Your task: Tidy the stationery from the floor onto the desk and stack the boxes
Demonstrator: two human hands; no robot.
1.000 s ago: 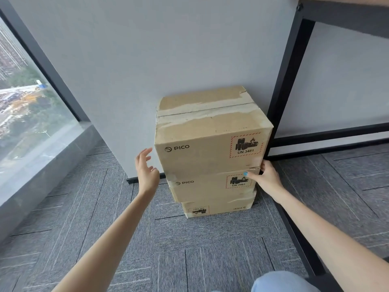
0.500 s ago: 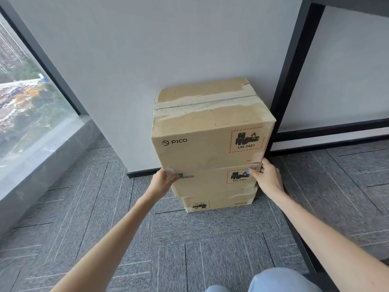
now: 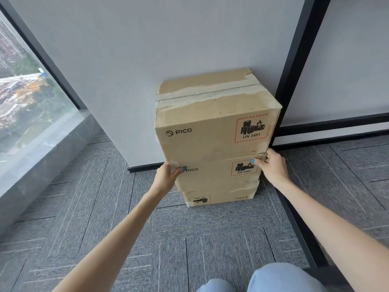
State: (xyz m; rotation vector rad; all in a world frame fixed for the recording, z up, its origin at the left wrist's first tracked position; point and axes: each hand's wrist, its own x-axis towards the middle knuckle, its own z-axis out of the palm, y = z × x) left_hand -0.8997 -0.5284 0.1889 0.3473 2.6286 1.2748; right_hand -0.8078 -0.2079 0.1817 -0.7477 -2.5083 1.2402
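Three brown cardboard boxes stand stacked on the grey carpet against the white wall. The top box (image 3: pixel 212 133) is the largest, with tape across its lid. Under it sit the middle box (image 3: pixel 216 178) and the bottom box (image 3: pixel 219 198). My left hand (image 3: pixel 168 175) grips the lower left corner of the top box, thumb on its front. My right hand (image 3: pixel 272 165) grips the lower right corner where the top and middle boxes meet, thumb on the front face. No stationery is in view.
A black desk leg (image 3: pixel 294 66) rises right beside the stack, with a black floor rail (image 3: pixel 299 226) running toward me. A large window (image 3: pixel 27 98) and its grey sill (image 3: pixel 42 152) fill the left. My knees (image 3: pixel 263 281) show at the bottom.
My left hand came in from the open air and took hold of the top box's lower left corner. The right hand stayed at the right corner.
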